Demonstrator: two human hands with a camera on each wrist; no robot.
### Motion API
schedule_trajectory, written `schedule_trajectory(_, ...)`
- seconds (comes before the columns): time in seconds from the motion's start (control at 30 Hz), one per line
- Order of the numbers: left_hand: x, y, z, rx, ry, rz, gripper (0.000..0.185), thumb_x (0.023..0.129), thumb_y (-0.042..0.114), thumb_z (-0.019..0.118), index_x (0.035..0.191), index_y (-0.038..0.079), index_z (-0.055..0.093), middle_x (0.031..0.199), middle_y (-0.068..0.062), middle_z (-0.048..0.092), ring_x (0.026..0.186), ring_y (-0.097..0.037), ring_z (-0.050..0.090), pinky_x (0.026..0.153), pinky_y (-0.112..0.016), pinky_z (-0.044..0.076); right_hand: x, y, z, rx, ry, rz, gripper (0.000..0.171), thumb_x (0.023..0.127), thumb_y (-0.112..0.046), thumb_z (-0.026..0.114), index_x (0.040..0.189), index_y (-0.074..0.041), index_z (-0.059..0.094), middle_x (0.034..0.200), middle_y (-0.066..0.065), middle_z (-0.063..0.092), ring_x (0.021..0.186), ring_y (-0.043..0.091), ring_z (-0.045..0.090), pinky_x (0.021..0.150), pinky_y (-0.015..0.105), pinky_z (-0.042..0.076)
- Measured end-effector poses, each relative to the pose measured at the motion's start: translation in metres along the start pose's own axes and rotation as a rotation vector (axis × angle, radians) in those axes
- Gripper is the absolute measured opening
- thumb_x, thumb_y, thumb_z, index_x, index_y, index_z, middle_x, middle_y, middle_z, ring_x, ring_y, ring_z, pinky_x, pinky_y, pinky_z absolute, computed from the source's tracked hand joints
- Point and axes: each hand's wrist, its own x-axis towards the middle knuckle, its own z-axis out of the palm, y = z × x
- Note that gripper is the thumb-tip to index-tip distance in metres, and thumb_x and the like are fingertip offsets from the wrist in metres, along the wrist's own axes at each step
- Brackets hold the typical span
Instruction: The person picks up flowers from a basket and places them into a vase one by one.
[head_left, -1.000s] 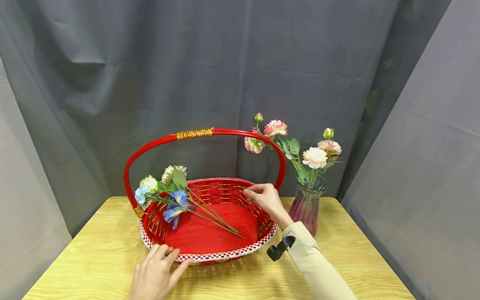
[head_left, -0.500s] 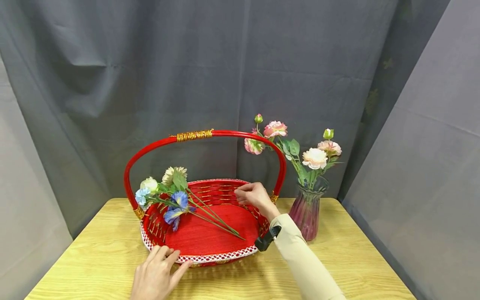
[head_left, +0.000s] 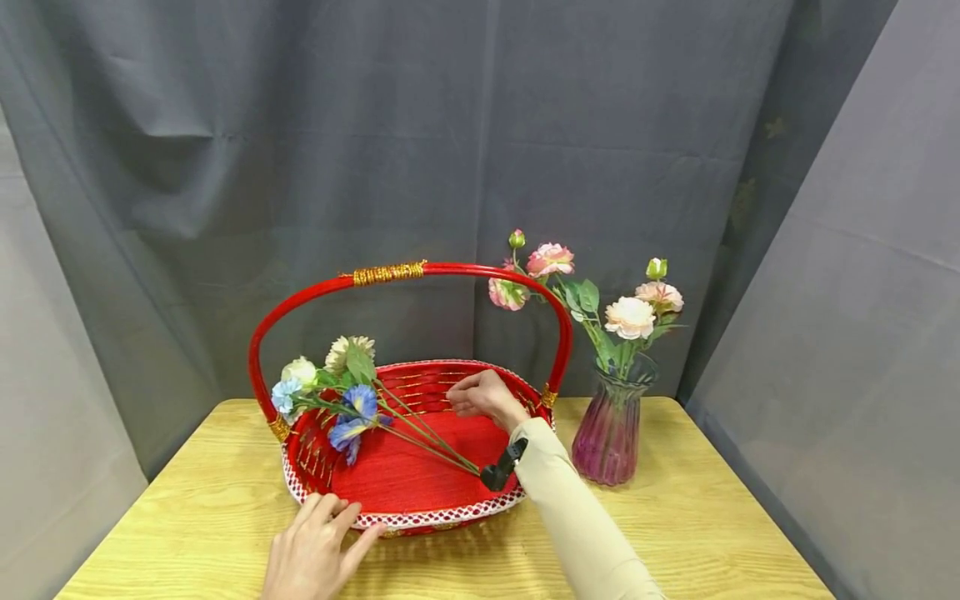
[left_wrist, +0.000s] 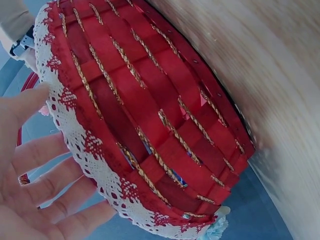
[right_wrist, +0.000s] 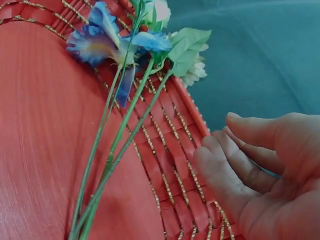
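Note:
A red woven basket [head_left: 420,467] with white lace trim and a tall handle stands before me. Several flowers lie in it: a blue iris [head_left: 354,418] and pale blossoms [head_left: 350,352] lean at its left side, their green stems [right_wrist: 111,160] crossing the floor of the basket. My left hand [head_left: 313,543] rests on the front-left rim, its fairly straight fingertips touching the lace [left_wrist: 82,150]. Over the basket's right half, my right hand [head_left: 489,398] hangs near the stem ends, fingers loosely bent with nothing between them, as the right wrist view shows.
Right of the basket, a purple glass vase [head_left: 611,425] holds pink and cream flowers [head_left: 630,317], some leaning left behind the basket handle [head_left: 386,272]. The wooden table [head_left: 690,500] ends at a grey curtain [head_left: 360,150] behind and at the sides.
My right hand has moved left, from the basket's right side farther in over it. The left hand stays at the rim, and the flowers lie as before.

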Motion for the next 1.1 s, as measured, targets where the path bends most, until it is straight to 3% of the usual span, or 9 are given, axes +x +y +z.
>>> schedule_trajectory(0.13, 0.001, 0.001, 0.000, 0.004, -0.005, -0.002, 0.045, 0.078, 0.059, 0.071, 0.084, 0.015, 0.075, 0.079, 0.003, 0.058, 0.073, -0.014, 0.055, 0.039, -0.025, 0.040, 0.005, 0.005, 0.004, -0.034, -0.007, 0.011, 0.021, 0.091, -0.004, 0.066, 0.107, 0.009, 0.070, 0.102, 0.025, 0.072, 0.075, 0.022, 0.072, 0.080, 0.043, 0.059)
schedule_trajectory(0.3, 0.004, 0.001, -0.003, 0.023, -0.046, -0.018, 0.038, 0.069, 0.051, 0.081, 0.084, 0.016, 0.074, 0.080, 0.004, 0.058, 0.073, -0.014, 0.054, 0.040, -0.024, 0.040, 0.011, 0.009, 0.013, -0.095, -0.015, 0.012, 0.020, 0.090, -0.003, 0.067, 0.106, 0.010, 0.070, 0.095, 0.023, 0.073, 0.078, 0.029, 0.073, 0.084, 0.047, 0.057)
schedule_trajectory(0.43, 0.005, 0.002, -0.003, 0.024, -0.042, -0.007, 0.040, 0.074, 0.055, 0.077, 0.083, 0.016, 0.074, 0.079, 0.004, 0.058, 0.072, -0.013, 0.054, 0.041, -0.024, 0.040, 0.013, 0.013, 0.023, -0.103, -0.023, 0.010, 0.020, 0.091, -0.004, 0.067, 0.106, 0.009, 0.070, 0.102, 0.028, 0.071, 0.090, 0.039, 0.072, 0.082, 0.045, 0.058)
schedule_trajectory(0.6, 0.003, 0.002, -0.002, 0.019, -0.029, -0.002, 0.043, 0.078, 0.059, 0.072, 0.083, 0.016, 0.074, 0.079, 0.004, 0.058, 0.073, -0.014, 0.055, 0.040, -0.026, 0.041, 0.015, 0.017, 0.032, -0.106, -0.016, 0.012, 0.022, 0.091, -0.004, 0.067, 0.109, 0.009, 0.069, 0.106, 0.030, 0.069, 0.099, 0.042, 0.069, 0.082, 0.044, 0.058)
schedule_trajectory(0.87, 0.002, 0.002, -0.001, 0.026, -0.039, 0.000, 0.042, 0.077, 0.058, 0.073, 0.083, 0.016, 0.074, 0.079, 0.003, 0.058, 0.074, -0.014, 0.055, 0.041, -0.026, 0.042, 0.018, 0.022, 0.040, -0.141, 0.023, 0.004, 0.020, 0.087, 0.002, 0.068, 0.107, 0.006, 0.071, 0.103, 0.021, 0.072, 0.094, 0.033, 0.072, 0.086, 0.045, 0.057)
schedule_trajectory(1.1, 0.001, 0.001, 0.000, 0.021, -0.036, 0.005, 0.041, 0.074, 0.055, 0.076, 0.084, 0.015, 0.074, 0.080, 0.003, 0.058, 0.073, -0.014, 0.055, 0.041, -0.027, 0.043, 0.017, 0.027, 0.044, -0.204, 0.018, 0.013, 0.021, 0.085, 0.003, 0.070, 0.105, 0.005, 0.073, 0.098, 0.017, 0.074, 0.072, 0.017, 0.063, 0.075, 0.033, 0.058)
